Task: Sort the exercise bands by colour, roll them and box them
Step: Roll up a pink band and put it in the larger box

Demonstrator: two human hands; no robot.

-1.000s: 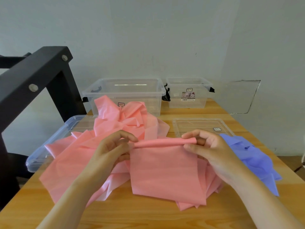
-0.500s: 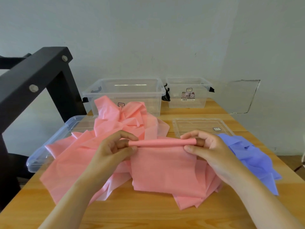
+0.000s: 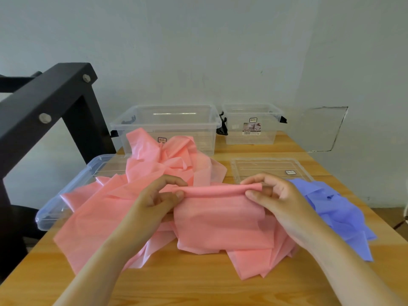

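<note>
Grip, both: left grip (image 3: 155, 198) and right grip (image 3: 276, 198) each pinch one end of pink band (image 3: 217, 192), its top edge rolled into a thin tube, held just above desk (image 3: 198, 286); unrolled part hangs flat toward person
Step (judged): rolling, early; nothing boxed yet
To do well: turn both ends at equal rate, keep side edges square, light tension so tube stays tight w/o telescoping
Behind: loose pink pile (image 3: 159, 166); purple bands (image 3: 340, 215) to right
Further: left lid (image 3: 64, 208), right lid (image 3: 267, 171)
Far edge: large box (image 3: 167, 127), small box (image 3: 251, 129)
</note>
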